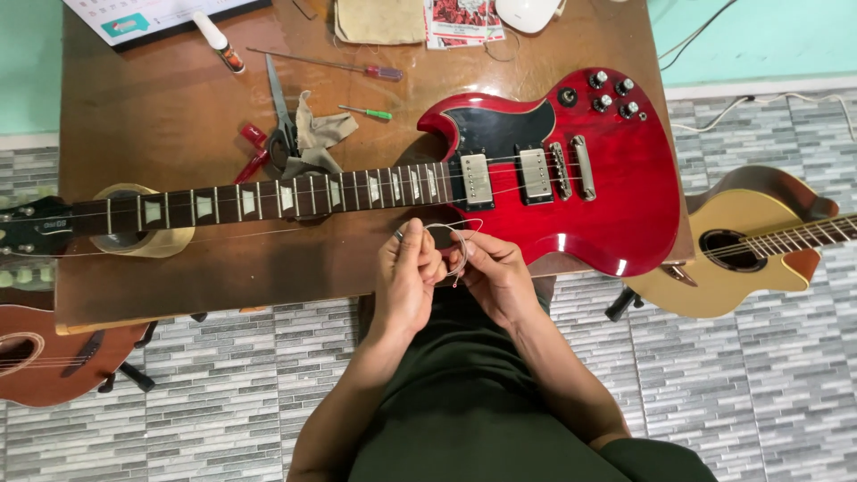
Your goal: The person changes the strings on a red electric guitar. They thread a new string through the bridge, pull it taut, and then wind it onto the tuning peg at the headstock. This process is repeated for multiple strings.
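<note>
A red electric guitar [589, 201] lies flat on a brown wooden table [161, 116], its neck [268, 198] running left over a roll of tape [134, 234]. Just below the neck's body end, my left hand [406, 277] and my right hand [491, 272] meet at the table's front edge. Both pinch a thin coiled guitar string [455, 243] held between them; its loop arcs above my fingers. A loose thin wire trails left along the table under the neck.
Scissors [281, 116], a red-handled screwdriver [357, 68], a small green screwdriver [368, 112], red pliers [253, 152], a cloth strip and a glue tube [219, 40] lie on the table. A pale acoustic guitar [750, 245] stands right, a brown one [49, 357] left, over tiled floor.
</note>
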